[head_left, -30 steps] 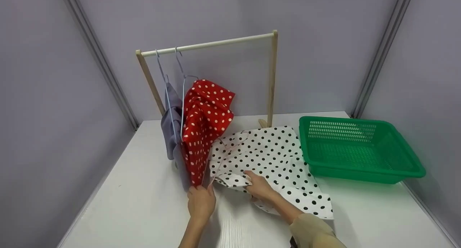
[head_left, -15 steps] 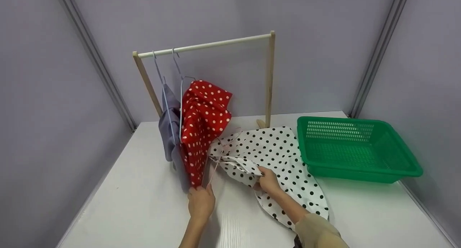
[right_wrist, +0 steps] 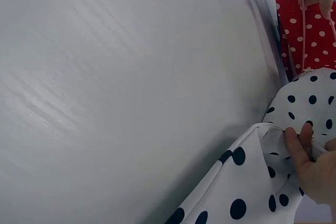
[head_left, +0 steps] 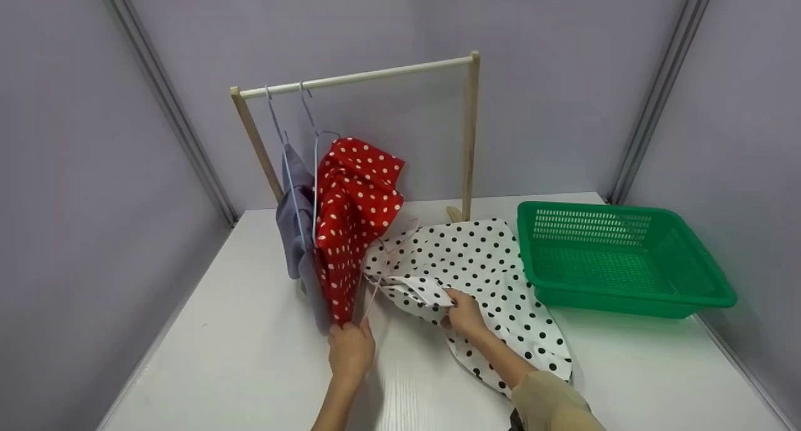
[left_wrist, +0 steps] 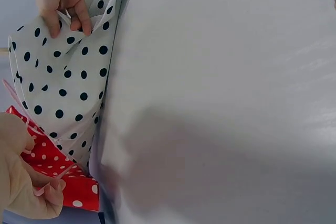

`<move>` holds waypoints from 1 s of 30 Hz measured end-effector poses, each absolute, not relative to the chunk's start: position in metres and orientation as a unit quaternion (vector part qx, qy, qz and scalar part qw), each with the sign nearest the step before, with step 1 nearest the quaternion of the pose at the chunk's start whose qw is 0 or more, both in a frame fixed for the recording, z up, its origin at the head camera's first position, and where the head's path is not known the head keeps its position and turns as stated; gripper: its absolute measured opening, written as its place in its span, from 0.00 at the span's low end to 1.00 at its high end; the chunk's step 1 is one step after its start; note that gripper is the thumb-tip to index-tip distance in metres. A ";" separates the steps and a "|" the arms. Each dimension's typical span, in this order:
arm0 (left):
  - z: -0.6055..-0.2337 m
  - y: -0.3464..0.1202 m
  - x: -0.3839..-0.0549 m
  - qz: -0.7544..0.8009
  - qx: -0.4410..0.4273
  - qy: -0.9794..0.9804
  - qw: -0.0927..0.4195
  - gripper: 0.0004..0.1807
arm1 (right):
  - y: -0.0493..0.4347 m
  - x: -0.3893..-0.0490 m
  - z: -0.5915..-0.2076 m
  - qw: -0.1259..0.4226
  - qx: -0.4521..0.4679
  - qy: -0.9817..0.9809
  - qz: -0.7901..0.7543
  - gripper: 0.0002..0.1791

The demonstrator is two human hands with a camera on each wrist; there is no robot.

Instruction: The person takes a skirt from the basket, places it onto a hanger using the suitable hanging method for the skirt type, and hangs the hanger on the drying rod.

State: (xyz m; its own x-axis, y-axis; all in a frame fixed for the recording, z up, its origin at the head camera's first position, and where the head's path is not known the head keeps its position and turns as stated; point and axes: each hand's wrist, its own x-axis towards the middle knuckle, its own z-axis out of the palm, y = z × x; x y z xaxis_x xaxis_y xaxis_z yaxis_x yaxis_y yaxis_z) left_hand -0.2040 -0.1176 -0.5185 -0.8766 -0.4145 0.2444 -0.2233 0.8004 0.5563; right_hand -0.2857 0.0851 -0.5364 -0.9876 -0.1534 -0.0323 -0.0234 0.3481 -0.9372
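Observation:
My left hand (head_left: pixel 352 353) holds a thin pink clothes hanger (head_left: pixel 373 296) by its near end, just in front of the red cloth. The hanger's far part reaches into the white garment with black dots (head_left: pixel 475 249), where folds partly hide it. With fingers and thumb, my right hand (head_left: pixel 466 318) pinches the garment's near edge and holds a fold of it raised. In the right wrist view the white cloth (right_wrist: pixel 239 198) drapes from those fingers. The left wrist view shows the pink hanger (left_wrist: pixel 16 95) beside the white cloth.
A small wooden rack (head_left: pixel 357 79) stands behind. On its left end hang a grey-purple garment (head_left: pixel 294 228) and a red white-dotted garment (head_left: pixel 360 187), both on light hangers, close beside my left hand. A green basket (head_left: pixel 626 296) sits on the right of the white table (head_left: pixel 238 356).
My right hand has moved right and drawn the white cloth's near edge with it, lifting a fold beside the hanger. My left hand stays nearly still. The last half second shows little movement.

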 end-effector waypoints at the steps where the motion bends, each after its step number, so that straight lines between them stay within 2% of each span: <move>1: -0.518 -0.117 -0.204 -0.266 0.170 -0.931 0.181 0.23 | 0.085 -0.285 -0.537 0.056 -0.057 0.820 -0.567 0.24; 8: -0.521 -0.114 -0.205 -0.272 0.176 -0.929 0.181 0.24 | 0.086 -0.280 -0.540 0.024 -0.069 0.806 -0.587 0.24; 17: -0.522 -0.112 -0.205 -0.276 0.182 -0.926 0.184 0.24 | 0.095 -0.277 -0.541 0.005 -0.018 0.759 -0.651 0.26; 24: -0.523 -0.112 -0.205 -0.276 0.181 -0.924 0.192 0.24 | 0.105 -0.283 -0.539 -0.004 0.030 0.708 -0.706 0.20; 30: -0.522 -0.112 -0.206 -0.278 0.178 -0.923 0.196 0.24 | 0.110 -0.284 -0.538 -0.025 0.036 0.681 -0.731 0.19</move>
State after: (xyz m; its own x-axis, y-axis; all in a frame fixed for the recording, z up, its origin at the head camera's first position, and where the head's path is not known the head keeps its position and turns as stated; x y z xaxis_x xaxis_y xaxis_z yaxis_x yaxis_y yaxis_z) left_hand -0.2055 -0.1121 -0.5222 -0.8595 -0.4384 0.2627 -0.2204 0.7817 0.5834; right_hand -0.2837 0.1102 -0.5377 -0.9962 0.0850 -0.0187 0.0126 -0.0712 -0.9974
